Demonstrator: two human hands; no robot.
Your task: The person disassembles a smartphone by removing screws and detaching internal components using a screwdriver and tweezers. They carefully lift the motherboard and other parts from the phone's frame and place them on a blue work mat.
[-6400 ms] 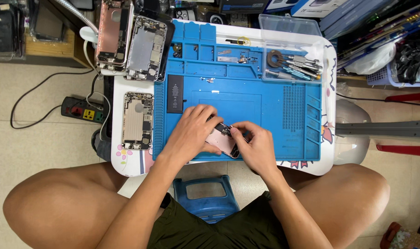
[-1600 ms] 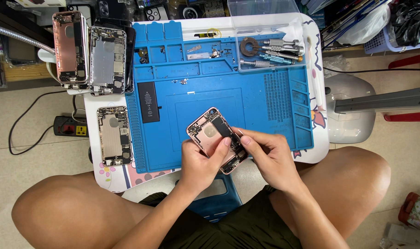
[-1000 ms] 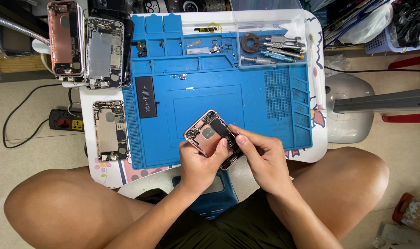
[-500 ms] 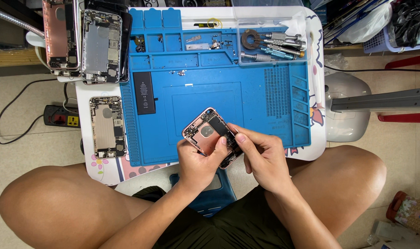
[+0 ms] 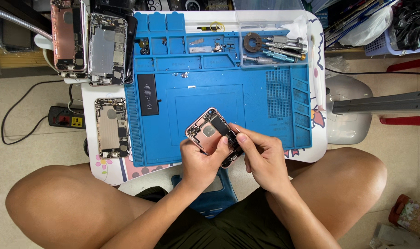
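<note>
Both hands hold an opened rose-gold phone housing [image 5: 212,134] tilted above the near edge of the blue work mat [image 5: 246,99] on the counter [image 5: 318,69]. The left hand [image 5: 201,162] clamps its lower side, thumb across the inside; the right hand [image 5: 261,157] pinches at its right edge, perhaps on a small part, though the view blurs there. A black battery [image 5: 148,94] lies on the mat's left, well apart.

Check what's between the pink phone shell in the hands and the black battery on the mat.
Only bare blue mat lies between the pink phone shell and the black battery, as the head view shows.
</note>
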